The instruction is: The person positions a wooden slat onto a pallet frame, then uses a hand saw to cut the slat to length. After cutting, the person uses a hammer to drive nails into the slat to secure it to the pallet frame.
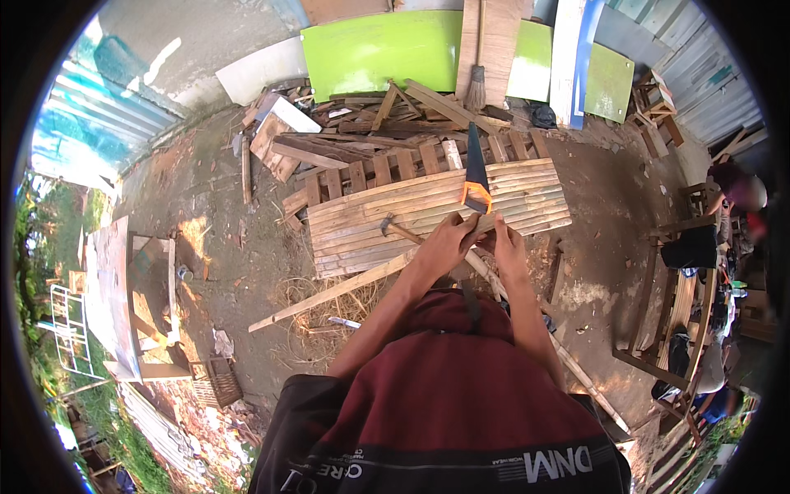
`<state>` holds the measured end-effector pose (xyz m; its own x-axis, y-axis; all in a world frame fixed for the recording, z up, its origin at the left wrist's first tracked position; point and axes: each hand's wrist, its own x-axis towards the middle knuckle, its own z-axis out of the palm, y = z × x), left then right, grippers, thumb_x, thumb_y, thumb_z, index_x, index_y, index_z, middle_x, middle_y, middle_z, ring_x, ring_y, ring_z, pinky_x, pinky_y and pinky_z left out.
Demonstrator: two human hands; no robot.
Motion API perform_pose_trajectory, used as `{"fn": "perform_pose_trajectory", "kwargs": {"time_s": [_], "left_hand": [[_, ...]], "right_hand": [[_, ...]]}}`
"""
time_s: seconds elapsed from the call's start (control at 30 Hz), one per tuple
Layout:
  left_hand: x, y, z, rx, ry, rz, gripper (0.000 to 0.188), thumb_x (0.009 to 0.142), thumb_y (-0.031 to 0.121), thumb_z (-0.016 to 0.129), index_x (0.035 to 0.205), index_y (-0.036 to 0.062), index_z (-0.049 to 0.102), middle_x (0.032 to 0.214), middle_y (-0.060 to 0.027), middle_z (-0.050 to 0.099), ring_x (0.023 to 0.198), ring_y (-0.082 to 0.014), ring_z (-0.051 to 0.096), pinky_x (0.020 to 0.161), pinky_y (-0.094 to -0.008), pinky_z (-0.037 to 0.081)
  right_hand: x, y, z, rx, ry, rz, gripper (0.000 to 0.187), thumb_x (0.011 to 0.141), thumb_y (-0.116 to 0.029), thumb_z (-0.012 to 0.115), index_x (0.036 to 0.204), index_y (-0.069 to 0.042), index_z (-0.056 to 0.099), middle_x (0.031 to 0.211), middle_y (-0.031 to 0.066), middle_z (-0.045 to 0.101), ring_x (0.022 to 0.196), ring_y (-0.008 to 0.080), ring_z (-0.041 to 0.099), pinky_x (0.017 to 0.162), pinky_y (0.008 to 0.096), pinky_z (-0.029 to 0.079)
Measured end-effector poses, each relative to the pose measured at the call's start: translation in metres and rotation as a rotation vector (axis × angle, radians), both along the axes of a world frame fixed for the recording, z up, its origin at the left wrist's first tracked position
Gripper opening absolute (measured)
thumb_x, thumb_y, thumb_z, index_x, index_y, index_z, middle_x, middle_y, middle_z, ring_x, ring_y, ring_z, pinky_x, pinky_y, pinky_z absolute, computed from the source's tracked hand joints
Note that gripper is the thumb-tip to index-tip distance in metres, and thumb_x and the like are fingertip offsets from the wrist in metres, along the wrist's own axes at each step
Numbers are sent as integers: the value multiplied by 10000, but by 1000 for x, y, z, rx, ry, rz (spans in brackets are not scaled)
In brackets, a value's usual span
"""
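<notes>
A long pale bamboo strip (pixel 329 295) slants up from the lower left into my hands. My left hand (pixel 444 245) is closed around it near its right end. The fingers of my right hand (pixel 508 249) pinch together at that same end, partly hiding it. Just beyond my fingertips, a handsaw (pixel 476 160) with a dark blade and orange handle lies on a panel of bamboo slats (pixel 354 235). A claw hammer (pixel 400 230) rests on the panel left of my left hand. Below my hands a bamboo pole (pixel 588 382) runs toward the lower right.
Behind the panel lies a pile of scrap planks (pixel 329 150). Green boards (pixel 383 53) and a broom (pixel 476 82) lean on the back wall. A wooden table (pixel 115 296) stands left. At right, a person (pixel 745 193) is near a wooden frame (pixel 650 362). Shavings (pixel 309 309) litter the ground.
</notes>
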<state>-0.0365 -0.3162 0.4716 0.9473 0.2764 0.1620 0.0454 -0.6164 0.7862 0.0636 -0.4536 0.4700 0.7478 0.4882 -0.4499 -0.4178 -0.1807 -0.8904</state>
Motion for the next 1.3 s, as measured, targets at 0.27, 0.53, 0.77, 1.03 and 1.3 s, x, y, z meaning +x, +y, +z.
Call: {"fn": "perform_pose_trajectory", "kwargs": {"time_s": [0.27,0.53,0.77,1.03,1.3], "left_hand": [[-13,-41,-6,221,29,63,518,916,185,655,1402,52,535,1119,-188,589,995,-358,611,842,-452,492],[-100,-20,-10,298,-94,660,482,949,203,654,1394,62,532,1317,-185,524,1249,-344,496,1065,-494,360],[-185,-5,-48,-355,-307,1504,513,1016,295,585,1412,18,413,1366,-163,505,1296,-296,475,1073,-497,387],[-177,22,-57,-1394,-783,1087,603,1077,450,407,1496,27,309,1506,-194,444,1403,-318,444,1125,-520,429],[-168,42,-89,-1378,-716,1293,398,966,44,642,1315,125,470,1081,-53,638,1016,-204,646,863,-506,620]], "right_hand": [[-1,-39,-20,224,33,41,424,1096,-312,444,1129,75,615,944,147,713,799,207,731,751,329,620],[50,-79,-9,294,-20,-158,443,1045,-354,566,1155,75,555,1034,167,663,847,292,715,778,418,621],[96,-103,2,304,-19,-274,498,1017,-365,617,1211,85,525,1065,177,608,881,320,685,788,440,612],[110,-107,-24,278,97,-272,552,1021,-370,606,1311,77,462,1173,194,563,1005,324,639,874,441,585],[103,-98,-121,77,284,-388,718,995,-594,528,1340,34,481,1150,170,650,1024,272,669,848,390,555]]}}
